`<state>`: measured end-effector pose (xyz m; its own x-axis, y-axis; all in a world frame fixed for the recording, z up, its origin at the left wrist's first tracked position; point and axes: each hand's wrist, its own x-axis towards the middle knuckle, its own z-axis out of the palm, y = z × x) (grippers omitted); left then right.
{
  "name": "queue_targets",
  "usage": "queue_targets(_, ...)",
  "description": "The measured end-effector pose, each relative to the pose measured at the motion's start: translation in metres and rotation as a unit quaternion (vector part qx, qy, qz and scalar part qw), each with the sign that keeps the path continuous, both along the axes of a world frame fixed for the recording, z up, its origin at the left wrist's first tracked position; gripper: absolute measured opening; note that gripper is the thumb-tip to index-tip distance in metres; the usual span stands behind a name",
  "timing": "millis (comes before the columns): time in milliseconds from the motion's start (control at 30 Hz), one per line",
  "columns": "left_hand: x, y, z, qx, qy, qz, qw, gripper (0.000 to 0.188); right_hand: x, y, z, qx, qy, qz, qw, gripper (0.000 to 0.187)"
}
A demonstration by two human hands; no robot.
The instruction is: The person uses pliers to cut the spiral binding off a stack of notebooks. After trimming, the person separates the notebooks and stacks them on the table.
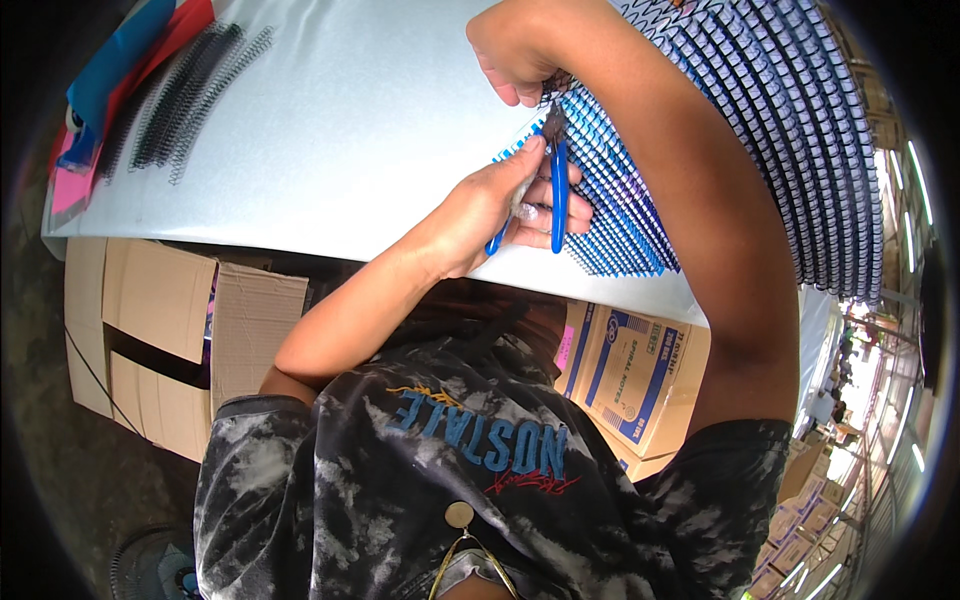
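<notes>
My left hand (525, 200) is closed around a pair of blue-handled pliers (560, 190). Their dark jaws point away from me, toward the near end of a black wire coil (557, 88). My right hand (520, 50) reaches across from the right, fingers curled down at that coil and partly hidden. Whether the jaws touch the wire I cannot make out. Beneath and beside both hands lie spiral notebooks (610, 180) in a row, blue and white at the edges, with black coils along their spines.
A larger stack of coil-bound notebooks (800, 130) fills the table's right side. Loose black spiral coils (190, 95) lie at the left of the white table (370, 120), beside red and blue items (125, 70). Cardboard boxes (160, 300) stand under the near edge, another box (640, 370) to the right.
</notes>
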<state>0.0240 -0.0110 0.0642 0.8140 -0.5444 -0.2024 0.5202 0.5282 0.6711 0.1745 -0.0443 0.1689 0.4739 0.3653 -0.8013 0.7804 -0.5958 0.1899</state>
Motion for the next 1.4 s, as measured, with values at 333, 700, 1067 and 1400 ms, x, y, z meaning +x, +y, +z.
queue_targets(333, -0.007, 0.002, 0.005, 0.019, -0.024, -0.002, 1.0, 0.057, -0.013, 0.017, 0.01, -0.13, -0.065, -0.039, 0.989, 0.023)
queue_targets(700, 0.004, 0.0, 0.002, -0.047, 0.005, 0.004, 0.999, 0.056, -0.009, 0.014, 0.029, -0.152, -0.025, -0.043, 0.987, 0.029)
queue_targets(1067, -0.005, 0.001, 0.007, -0.011, -0.042, 0.016, 0.999, 0.052, 0.0, 0.006, 0.024, -0.061, 0.025, 0.013, 0.998, 0.033)
queue_targets(1400, 0.005, 0.001, 0.006, -0.036, -0.028, 0.008, 0.999, 0.054, -0.006, 0.008, 0.034, -0.066, 0.005, -0.004, 0.998, 0.03)
